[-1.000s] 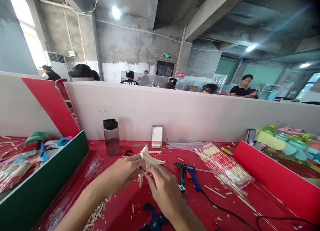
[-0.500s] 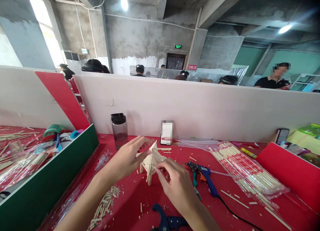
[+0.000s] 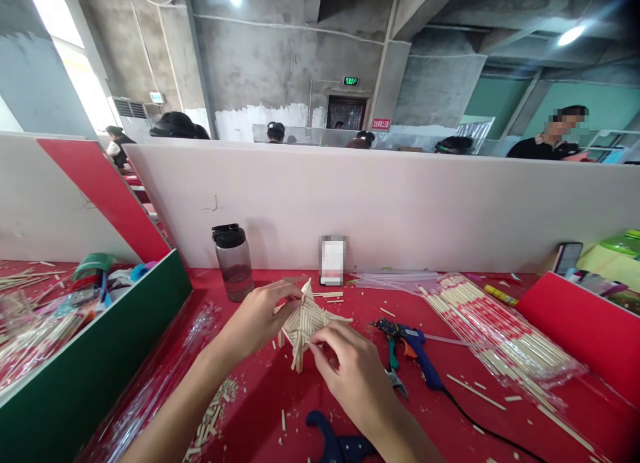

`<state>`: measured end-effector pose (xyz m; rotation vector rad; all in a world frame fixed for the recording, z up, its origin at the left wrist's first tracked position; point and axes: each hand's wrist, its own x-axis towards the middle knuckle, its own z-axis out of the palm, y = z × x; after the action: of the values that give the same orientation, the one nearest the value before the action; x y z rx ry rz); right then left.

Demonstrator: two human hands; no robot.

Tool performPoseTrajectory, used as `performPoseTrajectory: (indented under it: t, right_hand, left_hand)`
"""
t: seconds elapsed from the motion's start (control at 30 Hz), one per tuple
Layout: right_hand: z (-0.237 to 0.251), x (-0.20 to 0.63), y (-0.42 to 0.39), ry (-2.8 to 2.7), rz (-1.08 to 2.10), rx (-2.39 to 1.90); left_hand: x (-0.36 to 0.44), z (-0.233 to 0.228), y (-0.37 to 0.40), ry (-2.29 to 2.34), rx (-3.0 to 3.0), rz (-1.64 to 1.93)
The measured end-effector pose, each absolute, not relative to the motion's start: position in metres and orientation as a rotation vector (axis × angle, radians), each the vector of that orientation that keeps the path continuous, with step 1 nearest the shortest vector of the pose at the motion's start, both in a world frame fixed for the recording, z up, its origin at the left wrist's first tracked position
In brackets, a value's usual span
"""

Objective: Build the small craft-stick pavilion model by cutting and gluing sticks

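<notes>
A small peaked structure of pale wooden sticks point(image 3: 306, 321) stands on the red tabletop point(image 3: 260, 396) in front of me. My left hand point(image 3: 257, 316) grips its left side, fingertips near the peak. My right hand point(image 3: 345, 369) pinches its lower right edge with thumb and forefinger. A blue glue gun point(image 3: 413, 346) lies just right of my right hand, its black cord trailing to the right. Small green-handled cutters point(image 3: 393, 369) lie beside it. Blue-handled pliers point(image 3: 337, 443) rest near the table's front edge under my right wrist.
A dark water bottle point(image 3: 233, 261) and a small white card point(image 3: 333, 259) stand by the white partition point(image 3: 400, 209). Bagged sticks point(image 3: 500, 339) lie to the right, cut stick bits point(image 3: 213, 413) to the left. A green divider point(image 3: 95, 363) and a red divider point(image 3: 580, 329) flank the space. People sit beyond the partition.
The stick structure has gone from held low and tilted to standing with its peak up. My left hand shifted to its left side; my right hand stays pinching the lower right.
</notes>
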<state>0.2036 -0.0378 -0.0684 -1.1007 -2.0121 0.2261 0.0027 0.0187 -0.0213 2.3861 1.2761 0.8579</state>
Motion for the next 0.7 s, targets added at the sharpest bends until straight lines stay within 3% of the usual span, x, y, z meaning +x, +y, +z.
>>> performPoseTrajectory:
  t: [0.7]
  right_hand:
    - [-0.0762, 0.2035, -0.0381, -1.98, 0.24, -1.148]
  left_hand:
    - [0.0046, -0.0195, 0.0149, 1.267, 2.418, 0.858]
